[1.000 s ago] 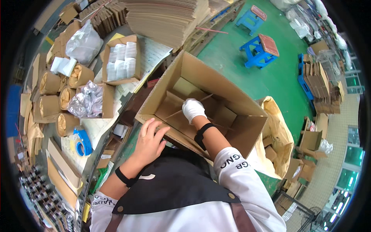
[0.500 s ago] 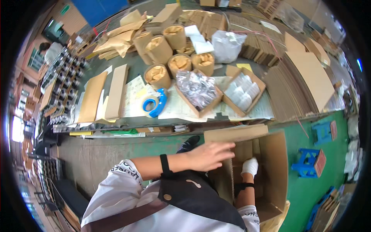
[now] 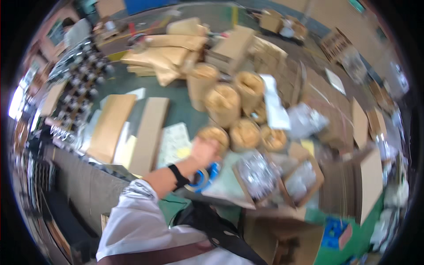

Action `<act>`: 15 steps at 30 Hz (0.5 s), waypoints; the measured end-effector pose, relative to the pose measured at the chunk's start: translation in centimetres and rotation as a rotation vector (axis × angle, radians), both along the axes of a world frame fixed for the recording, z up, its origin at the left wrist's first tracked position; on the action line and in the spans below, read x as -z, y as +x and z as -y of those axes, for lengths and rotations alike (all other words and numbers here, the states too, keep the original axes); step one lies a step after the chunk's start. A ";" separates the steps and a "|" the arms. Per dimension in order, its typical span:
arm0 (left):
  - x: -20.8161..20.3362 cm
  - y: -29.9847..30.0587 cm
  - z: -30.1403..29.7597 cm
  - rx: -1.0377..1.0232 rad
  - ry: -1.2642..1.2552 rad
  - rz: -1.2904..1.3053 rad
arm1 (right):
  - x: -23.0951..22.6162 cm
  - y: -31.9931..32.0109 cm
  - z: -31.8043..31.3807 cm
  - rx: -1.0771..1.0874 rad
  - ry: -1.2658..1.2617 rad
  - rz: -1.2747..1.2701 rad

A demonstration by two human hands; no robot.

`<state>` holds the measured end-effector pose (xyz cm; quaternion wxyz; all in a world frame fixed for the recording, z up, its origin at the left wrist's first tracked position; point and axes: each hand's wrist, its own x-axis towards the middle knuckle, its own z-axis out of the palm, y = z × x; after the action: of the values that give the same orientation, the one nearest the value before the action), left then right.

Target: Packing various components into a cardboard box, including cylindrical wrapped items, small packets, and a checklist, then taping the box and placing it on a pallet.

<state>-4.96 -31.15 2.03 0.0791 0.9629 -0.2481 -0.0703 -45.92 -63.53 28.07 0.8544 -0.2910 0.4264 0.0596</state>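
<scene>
My left hand [image 3: 206,152] reaches over the workbench to the nearest cardboard cylinder [image 3: 215,134], whose top is stuffed with brown paper. The hand covers that cylinder's near side; blur hides whether the fingers grip it or only touch it. Several similar cylinders [image 3: 223,104] stand close behind and to the right. Just below my left wrist lies a blue tape dispenser [image 3: 211,176] with a tape roll. My right hand does not show. At the lower edge an open cardboard box [image 3: 304,234] stands below the bench, with something brown inside it.
On the bench are a box of clear plastic-wrapped items [image 3: 258,174], a box of translucent pieces [image 3: 301,181], a long cardboard piece [image 3: 149,132] and a brown envelope-like sheet [image 3: 112,128]. Stacked flat cartons [image 3: 340,185] stand right. A blue stool [image 3: 334,233] is beyond the box.
My left hand has moved from beside the open box forward onto a paper-stuffed cylinder. My right hand, earlier inside the box in a white glove, has left the view. The view has shifted toward the bench.
</scene>
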 end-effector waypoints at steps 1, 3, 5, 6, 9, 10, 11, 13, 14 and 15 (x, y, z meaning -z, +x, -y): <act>0.1 -0.4 0.6 -0.074 -0.153 0.050 | 1.4 4.6 -1.4 0.029 0.175 0.095; 2.9 0.2 2.4 -0.122 -0.087 0.018 | 3.2 16.5 -7.1 -0.872 -1.379 0.511; 3.7 1.1 4.1 -0.112 -0.153 -0.142 | 5.3 28.1 -12.2 -0.895 -1.372 0.469; 1.4 1.3 5.2 -0.037 -0.184 -0.123 | 13.4 34.9 -11.2 -0.507 -1.917 1.097; 3.2 -0.7 5.2 -0.086 -0.028 0.028 | 12.4 45.3 -20.5 -0.934 -2.466 0.702; 3.1 -0.8 5.3 -0.117 -0.026 0.047 | 14.2 47.9 -21.5 -1.145 -2.699 0.490; 2.9 -0.9 5.2 -0.083 -0.053 0.098 | 17.5 50.6 -21.0 -1.266 -2.646 0.412; 2.5 -1.5 3.7 -0.073 -0.076 0.143 | 20.5 52.0 -21.6 -1.052 -2.720 0.343; 2.6 -1.5 3.1 -0.034 -0.070 0.133 | 20.9 52.5 -21.9 -1.049 -2.725 0.356; 2.8 -1.7 3.5 -0.006 -0.074 0.112 | 19.9 51.8 -22.2 -1.102 -2.691 0.360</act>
<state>-6.67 -34.64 -0.79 0.1009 0.9625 -0.2519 -0.0069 5.89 -41.29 8.13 -0.1461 -0.9777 -0.1138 -0.0990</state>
